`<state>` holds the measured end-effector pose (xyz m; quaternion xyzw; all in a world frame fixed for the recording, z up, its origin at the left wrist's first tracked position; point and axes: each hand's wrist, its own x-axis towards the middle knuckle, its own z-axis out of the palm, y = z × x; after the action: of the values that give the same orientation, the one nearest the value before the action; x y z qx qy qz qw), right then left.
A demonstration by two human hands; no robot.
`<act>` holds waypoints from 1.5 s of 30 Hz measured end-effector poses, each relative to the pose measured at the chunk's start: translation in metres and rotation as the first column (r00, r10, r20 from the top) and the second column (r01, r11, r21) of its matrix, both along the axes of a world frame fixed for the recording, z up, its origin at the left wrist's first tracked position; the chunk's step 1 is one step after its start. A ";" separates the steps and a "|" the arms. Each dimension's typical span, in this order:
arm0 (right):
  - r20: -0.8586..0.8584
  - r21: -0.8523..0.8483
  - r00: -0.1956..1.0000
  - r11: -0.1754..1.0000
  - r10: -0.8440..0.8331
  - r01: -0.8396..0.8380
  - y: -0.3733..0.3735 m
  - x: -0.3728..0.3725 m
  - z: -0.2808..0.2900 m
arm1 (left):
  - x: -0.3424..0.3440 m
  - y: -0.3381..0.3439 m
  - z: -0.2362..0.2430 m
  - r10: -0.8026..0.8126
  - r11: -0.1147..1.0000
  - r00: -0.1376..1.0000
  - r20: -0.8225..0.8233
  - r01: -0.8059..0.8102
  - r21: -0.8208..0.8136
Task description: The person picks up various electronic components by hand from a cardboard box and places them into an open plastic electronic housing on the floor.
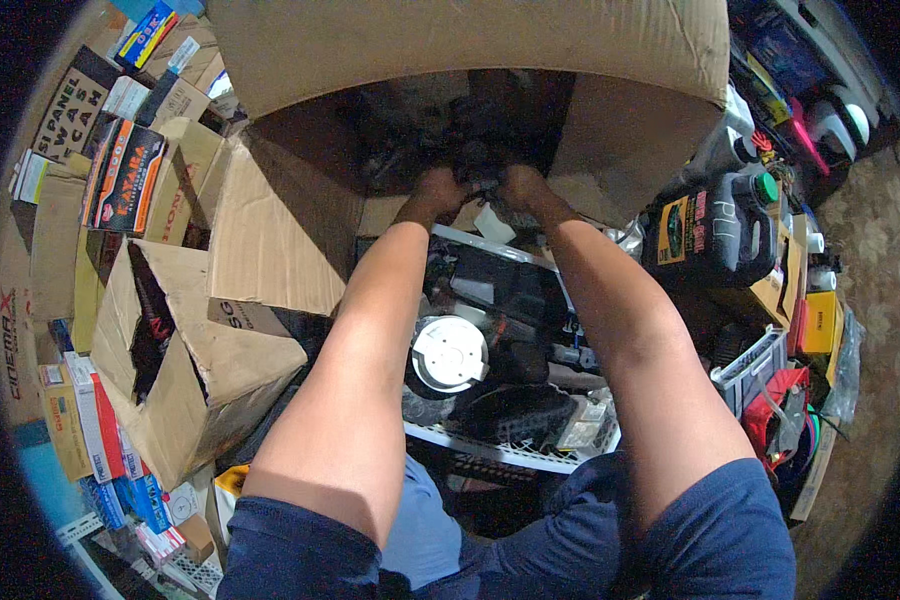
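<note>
Both my arms stretch forward into a large cardboard box (470, 40) that opens toward me. In its shadow my left hand (440, 190) and my right hand (519, 187) are close together, fingers curled around a dark lumpy object (478, 168). Its kind is lost in the dark, and the fingertips are mostly hidden. More dark shapes lie deeper inside the box. Below my hands, between my forearms, stands a white plastic basket (490, 452) of mixed dark parts. On top of them lies a round white cap-like part (450, 354).
An open, torn cardboard carton (185, 370) stands at the left, with stacked small boxes (125, 178) beyond it. On the right are a black jug (715, 232) with a green cap and a grey crate (755, 370). My knees are close behind the basket.
</note>
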<state>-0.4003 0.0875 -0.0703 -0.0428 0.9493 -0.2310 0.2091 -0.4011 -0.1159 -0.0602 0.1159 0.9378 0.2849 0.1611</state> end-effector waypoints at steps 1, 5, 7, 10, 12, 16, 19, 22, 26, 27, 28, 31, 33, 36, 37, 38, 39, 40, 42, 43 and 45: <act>-0.044 -0.046 0.999 0.999 -0.005 0.003 -0.001 0.003 0.013 | 0.003 0.000 0.008 0.018 1.000 0.999 -0.048 -0.018 0.002; -0.148 -0.112 0.987 0.993 -0.058 0.042 0.030 0.010 0.046 | 0.000 0.027 0.062 -0.015 1.000 0.989 0.144 0.011 0.027; -0.164 -0.065 0.983 0.996 -0.077 0.067 0.041 0.008 0.064 | -0.006 0.036 0.080 -0.034 0.999 0.965 0.261 0.026 0.036; -0.116 -0.087 0.984 0.988 -0.136 0.126 0.041 0.021 0.102 | -0.001 0.022 0.079 -0.060 0.949 0.901 0.430 -0.081 0.303; -0.187 -0.072 0.978 0.994 -0.092 0.079 0.036 0.027 0.130 | -0.004 0.009 0.080 -0.114 0.904 0.886 0.449 -0.096 0.418; -0.390 -0.185 0.917 0.969 0.081 -0.164 0.056 0.040 0.179 | 0.001 0.018 0.123 -0.248 0.845 0.788 0.563 -0.108 0.524; -0.430 -0.245 0.896 0.942 0.107 -0.229 0.054 0.078 0.227 | 0.045 0.016 0.162 -0.180 0.795 0.774 0.607 -0.249 0.553; -0.285 -0.392 0.957 0.905 0.048 -0.162 0.039 0.120 0.282 | 0.094 0.007 0.206 -0.254 0.726 0.720 0.646 -0.300 0.619; -0.315 -0.469 0.948 0.862 0.040 -0.192 0.045 0.155 0.330 | 0.149 0.017 0.266 -0.139 0.684 0.831 0.538 -0.312 0.660; -0.254 -0.543 0.967 0.830 -0.019 -0.127 0.043 0.167 0.338 | 0.158 0.017 0.281 -0.086 0.719 0.858 0.506 -0.299 0.628; -0.288 -0.572 0.958 0.804 -0.008 -0.165 0.038 0.179 0.346 | 0.168 0.014 0.294 -0.025 0.752 0.881 0.473 -0.295 0.590; -0.241 -0.649 0.970 0.750 -0.041 -0.129 0.040 0.227 0.379 | 0.189 0.017 0.312 -0.123 0.644 0.890 0.439 -0.265 0.718; -0.323 -0.690 0.942 0.703 -0.085 -0.173 0.042 0.249 0.381 | 0.202 0.021 0.322 -0.250 0.573 0.839 0.483 -0.274 0.772; -0.366 -0.717 0.899 0.689 -0.239 -0.109 0.034 0.295 0.399 | 0.221 0.032 0.317 -0.330 0.392 0.796 0.507 -0.373 0.841; -0.327 -0.773 0.894 0.632 -0.307 -0.065 0.035 0.310 0.402 | 0.238 0.042 0.332 -0.338 0.374 0.785 0.519 -0.395 0.839; -0.283 -0.823 0.884 0.568 -0.372 -0.025 0.038 0.322 0.400 | 0.245 0.052 0.335 -0.364 0.359 0.777 0.513 -0.391 0.848; -0.308 -0.813 0.868 0.582 -0.390 -0.026 0.039 0.330 0.396 | 0.252 0.056 0.339 -0.381 0.346 0.774 0.505 -0.387 0.855; -0.314 -0.806 0.863 0.591 -0.396 -0.022 0.041 0.339 0.395 | 0.256 0.059 0.339 -0.397 0.333 0.771 0.497 -0.384 0.861; -0.326 -0.790 0.855 0.612 -0.403 -0.013 0.047 0.354 0.397 | 0.250 0.061 0.328 -0.457 0.296 0.678 0.577 -0.495 0.817; -0.370 -0.737 0.851 0.676 -0.373 -0.025 0.056 0.354 0.392 | 0.249 0.060 0.324 -0.516 0.270 0.650 0.558 -0.495 0.826; -0.394 -0.717 0.838 0.697 -0.378 -0.023 0.057 0.359 0.396 | 0.252 0.061 0.319 -0.509 0.312 0.645 0.570 -0.479 0.820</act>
<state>-0.0416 0.1444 0.3257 -0.0824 0.8100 -0.5704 -0.1080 -0.1488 -0.0548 0.2589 0.0647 0.4124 0.7941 0.4418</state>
